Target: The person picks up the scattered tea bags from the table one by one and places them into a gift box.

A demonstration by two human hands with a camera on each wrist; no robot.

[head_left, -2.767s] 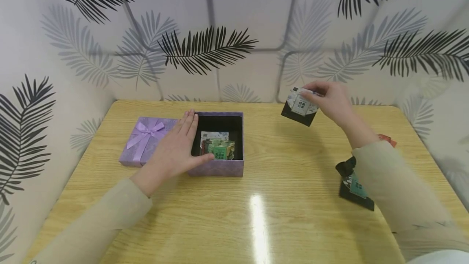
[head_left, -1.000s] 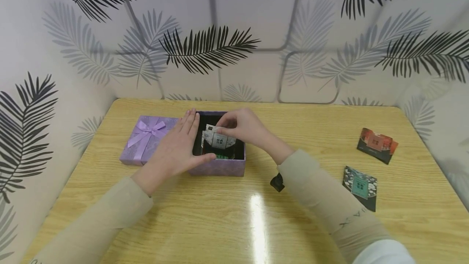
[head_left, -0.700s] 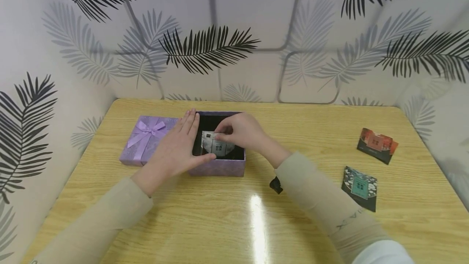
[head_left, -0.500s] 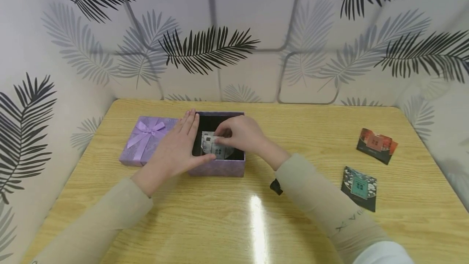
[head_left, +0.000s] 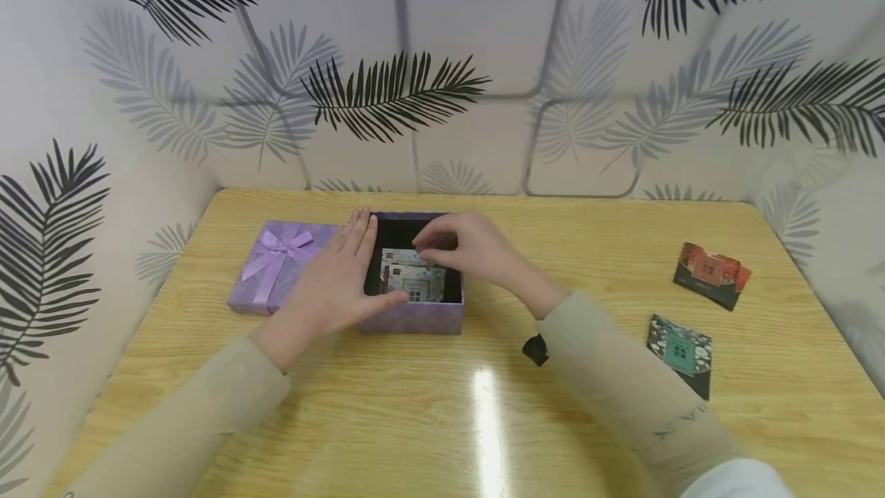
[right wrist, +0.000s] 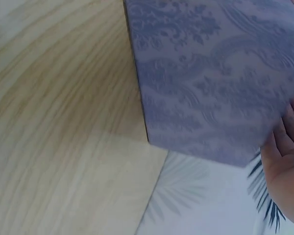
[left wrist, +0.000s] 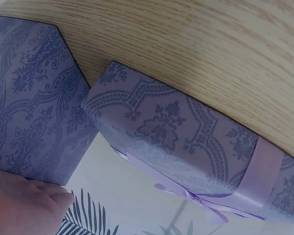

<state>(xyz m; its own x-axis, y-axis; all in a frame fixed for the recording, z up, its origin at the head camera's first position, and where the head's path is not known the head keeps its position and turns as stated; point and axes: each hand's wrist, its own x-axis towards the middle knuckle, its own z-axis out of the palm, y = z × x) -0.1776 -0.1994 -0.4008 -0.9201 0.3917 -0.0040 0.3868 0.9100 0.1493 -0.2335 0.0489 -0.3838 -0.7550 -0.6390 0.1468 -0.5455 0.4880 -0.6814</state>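
Ok so I counted two hands, left hand (head_left: 325,287) and right hand (head_left: 477,252), one purple gift box (head_left: 422,320), and one lid (head_left: 283,266) at its 9 o'clock with one ribbon bow (head_left: 282,247). At least two pale sachets (head_left: 425,280) showed inside, couldn't see underneath. One teal-labelled sachet (head_left: 681,352) sat near 4 o'clock, plus what looked like two overlapping red sachets (head_left: 708,271) at 3.

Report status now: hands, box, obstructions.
Left hand against left side of purple gift box. Right hand over opening, seemingly empty. Sachets inside. Bow-topped lid off, not blocking.
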